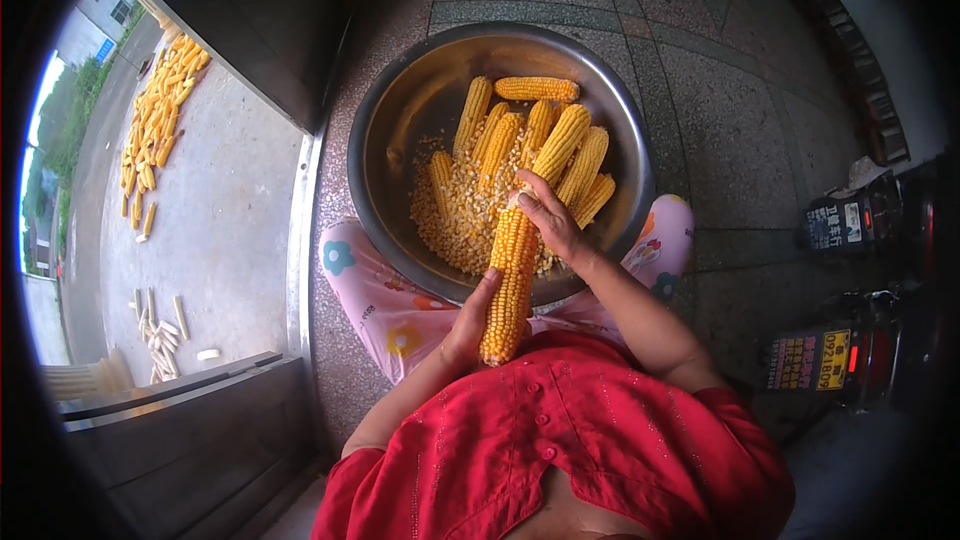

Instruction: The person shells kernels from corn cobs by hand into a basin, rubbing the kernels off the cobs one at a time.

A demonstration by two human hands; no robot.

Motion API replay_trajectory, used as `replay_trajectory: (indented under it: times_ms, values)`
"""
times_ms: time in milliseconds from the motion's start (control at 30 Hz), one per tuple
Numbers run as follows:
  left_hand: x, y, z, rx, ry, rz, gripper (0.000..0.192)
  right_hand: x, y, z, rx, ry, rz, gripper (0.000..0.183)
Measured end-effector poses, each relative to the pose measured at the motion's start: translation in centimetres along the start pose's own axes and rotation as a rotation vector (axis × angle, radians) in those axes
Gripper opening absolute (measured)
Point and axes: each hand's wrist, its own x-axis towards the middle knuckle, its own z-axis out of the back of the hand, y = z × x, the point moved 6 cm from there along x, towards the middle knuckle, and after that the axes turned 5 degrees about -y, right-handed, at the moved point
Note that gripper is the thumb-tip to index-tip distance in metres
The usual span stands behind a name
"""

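Both my hands are on one long ear of yellow corn (pixel 510 285), held at a slant over the near rim of a wide metal basin (pixel 390 240). My left hand (pixel 474 311) wraps its lower part from the left side. At its upper end my right hand (pixel 549 217) grips it, thumb and fingers around the tip. Just beyond that hand lies another ear of corn (pixel 562 142), on top of several more ears in the basin. Loose corn kernels (pixel 469 232) cover part of the basin's bottom, mostly at the near left.
The basin rests between my knees on a speckled stone floor (pixel 675 127). Past the doorway at left, a pile of corn ears (pixel 161 112) and several bare cobs (pixel 161 341) lie on concrete. Two parked vehicles with plates (pixel 832 360) bearing writing stand at right.
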Motion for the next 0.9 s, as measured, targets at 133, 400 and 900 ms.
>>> replay_trajectory:
  times_ms: [133, 400, 900]
  values:
    - [0.5, 0.5, 0.4, -0.04, 0.054, 0.02, 0.062, -0.1, -0.1, -0.3, -0.019, 0.003, 0.011, 0.037]
    - [0.1, 0.2, -0.4, -0.244, 0.186, 0.154, 0.066, -0.2, 1.8, 0.7, 0.115, 0.057, -0.027, 0.041]
    - [0.8, 0.3, -0.1, -0.17, 0.102, 0.007, 0.066, -0.8, 0.4, 0.2, -0.146, -0.128, 0.175, 0.04]
